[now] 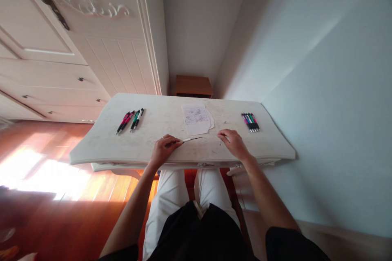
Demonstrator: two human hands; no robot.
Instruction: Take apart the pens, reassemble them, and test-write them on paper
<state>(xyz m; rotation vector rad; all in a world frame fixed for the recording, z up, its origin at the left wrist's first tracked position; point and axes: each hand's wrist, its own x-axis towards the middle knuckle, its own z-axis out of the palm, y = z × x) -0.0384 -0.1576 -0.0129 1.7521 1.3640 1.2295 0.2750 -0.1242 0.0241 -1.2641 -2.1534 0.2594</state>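
Note:
My left hand (165, 147) is closed around a white pen barrel (185, 140) just above the desk's front part. A thin dark refill (197, 138) sticks out of the barrel towards the right. To the right of it, my right hand (233, 143) is closed in a pinch close to the desk top; what sits between its fingers is hidden. Scribbled paper sheets (195, 120) lie beyond and between the hands. A small dark piece (225, 122) rests on the desk past the right fingers. Other tiny bits near that hand are too small to name.
Several pens in pink, green and white (125, 122) lie at the desk's left. A tight row of several coloured pens (250, 122) is at the right. The white desk (159, 110) stands between a cabinet (122, 57) and a wall (321, 110); a brown box-like stand (194, 85) is behind.

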